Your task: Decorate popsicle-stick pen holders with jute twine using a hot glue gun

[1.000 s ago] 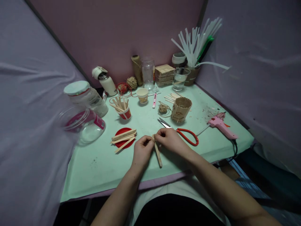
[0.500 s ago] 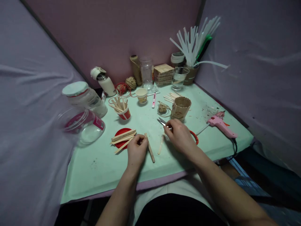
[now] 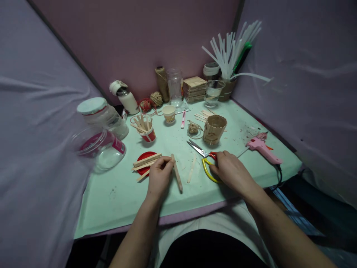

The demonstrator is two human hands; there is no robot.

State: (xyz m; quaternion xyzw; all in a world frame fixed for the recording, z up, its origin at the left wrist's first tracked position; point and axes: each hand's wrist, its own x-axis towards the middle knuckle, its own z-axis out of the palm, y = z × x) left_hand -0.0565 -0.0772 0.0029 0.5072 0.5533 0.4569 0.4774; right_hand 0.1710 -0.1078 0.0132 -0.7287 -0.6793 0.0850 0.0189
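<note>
"Report the left hand." "The left hand (image 3: 161,175) was closed in a fingertip pinch on the wooden stick (image 3: 177,175), near its far end. The near end pointed toward 5 o'clock."

"Position of the red dish (image 3: 140,170)?" "At 10 o'clock from that hand, with loose sticks (image 3: 146,160) laid across it."

"Right hand?" "The right hand (image 3: 232,169) gripped the scissors (image 3: 198,149) by the red and yellow handles. The blades were slightly parted, tips toward 10 o'clock."

"Adjacent items?" "A thin wooden strip (image 3: 191,171) lay between the hands on the green-covered table (image 3: 119,208). From the right hand, the brown pot (image 3: 212,133) stood upright at 11 o'clock; the pink glue gun (image 3: 264,152) lay at 2 o'clock."
</note>
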